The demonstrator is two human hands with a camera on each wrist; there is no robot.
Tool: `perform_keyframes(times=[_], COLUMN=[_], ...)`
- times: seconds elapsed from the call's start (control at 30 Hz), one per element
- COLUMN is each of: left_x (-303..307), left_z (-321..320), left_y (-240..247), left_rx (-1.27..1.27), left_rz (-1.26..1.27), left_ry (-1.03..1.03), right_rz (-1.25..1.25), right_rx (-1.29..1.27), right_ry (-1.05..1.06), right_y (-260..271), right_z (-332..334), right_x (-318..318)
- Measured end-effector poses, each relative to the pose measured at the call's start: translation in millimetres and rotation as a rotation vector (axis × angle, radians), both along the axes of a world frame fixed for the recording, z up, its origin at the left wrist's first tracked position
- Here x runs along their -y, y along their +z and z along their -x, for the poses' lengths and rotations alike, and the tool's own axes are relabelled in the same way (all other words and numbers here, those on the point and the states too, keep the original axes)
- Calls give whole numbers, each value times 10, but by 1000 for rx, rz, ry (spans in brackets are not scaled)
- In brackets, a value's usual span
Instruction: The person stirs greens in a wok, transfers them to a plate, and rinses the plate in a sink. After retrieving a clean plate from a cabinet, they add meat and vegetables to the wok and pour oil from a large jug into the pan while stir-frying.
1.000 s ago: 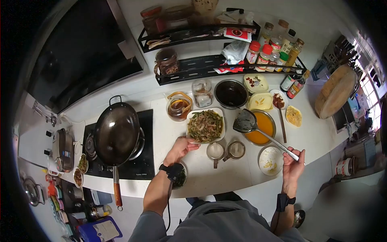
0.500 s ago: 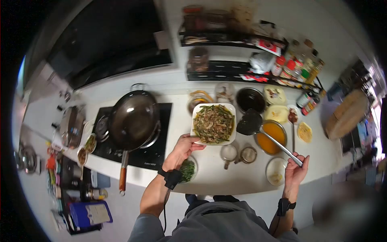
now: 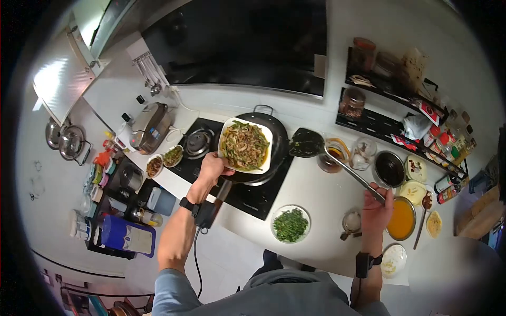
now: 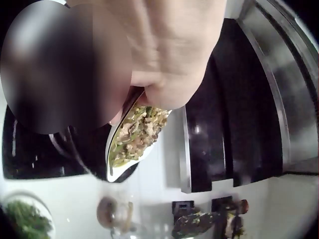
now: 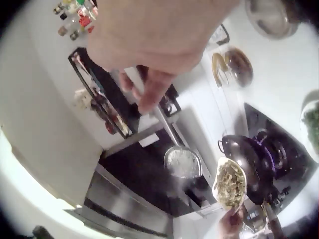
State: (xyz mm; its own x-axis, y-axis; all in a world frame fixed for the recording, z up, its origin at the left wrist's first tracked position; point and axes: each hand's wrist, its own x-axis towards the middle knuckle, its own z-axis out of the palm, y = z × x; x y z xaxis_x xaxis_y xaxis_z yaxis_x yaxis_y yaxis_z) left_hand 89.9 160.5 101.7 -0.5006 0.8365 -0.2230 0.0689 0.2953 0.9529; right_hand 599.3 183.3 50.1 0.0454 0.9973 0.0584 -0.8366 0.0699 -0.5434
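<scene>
My left hand (image 3: 213,167) grips the near-left edge of a white square plate (image 3: 270,141) heaped with stir-fried green beans and shredded meat (image 3: 244,144). In the head view the plate overlaps the dark wok (image 3: 281,148), which sits on the black cooktop (image 3: 255,203). The left wrist view shows the plate (image 4: 116,173) tilted, food still on it. My right hand (image 3: 377,208) holds a wok spatula (image 3: 307,142) by its metal handle, its wet dark blade raised right of the wok. The right wrist view shows the spatula blade (image 5: 183,163) apart from the plate.
A plate of chopped greens (image 3: 291,224) lies on the near counter. To the right are a glass jar (image 3: 363,154), a bowl of dark liquid (image 3: 389,168) and a bowl of orange liquid (image 3: 401,219). Two small dishes (image 3: 163,160) of food stand left of the cooktop.
My left hand has carried the plate of beans leftward from the counter to over the wok. My right hand has brought the spatula left too, and the head view has swung left.
</scene>
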Motion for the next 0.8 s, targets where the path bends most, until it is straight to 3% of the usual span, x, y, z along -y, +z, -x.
perform_keyframes(times=[0.03, 0.1, 0.13, 0.2, 0.27, 0.37, 0.53, 0.8], left_x=[-54, -214, -272, -412, -529, -685, -772, -799], left_z=[180, 502, 583, 690, 689, 687, 681, 760], left_y=[-48, -188, -193, -210, -151, -190, -346, -223], left_rx=[-7, -547, -550, -1172, -1152, -1234, -1267, -1219], left_rz=[-7, -4, -7, -95, -73, -55, -86, -173], left_ry=[3, 47, 41, 24, -7, -191, -239, -212], right_rz=[17, -33, -75, -189, -261, -302, -483, -523], right_rx=[-1, 76, 161, 201, 379, 408, 633, 571], right_ry=[30, 40, 47, 60, 46, 44, -20, -82], right_y=[22, -12, -13, 23, 144, 297, 350, 317], right_z=[190, 566, 750, 1097, 1406, 1719, 2044, 2552], right_x=[2, -34, -39, -14, 36, 103, 157, -49])
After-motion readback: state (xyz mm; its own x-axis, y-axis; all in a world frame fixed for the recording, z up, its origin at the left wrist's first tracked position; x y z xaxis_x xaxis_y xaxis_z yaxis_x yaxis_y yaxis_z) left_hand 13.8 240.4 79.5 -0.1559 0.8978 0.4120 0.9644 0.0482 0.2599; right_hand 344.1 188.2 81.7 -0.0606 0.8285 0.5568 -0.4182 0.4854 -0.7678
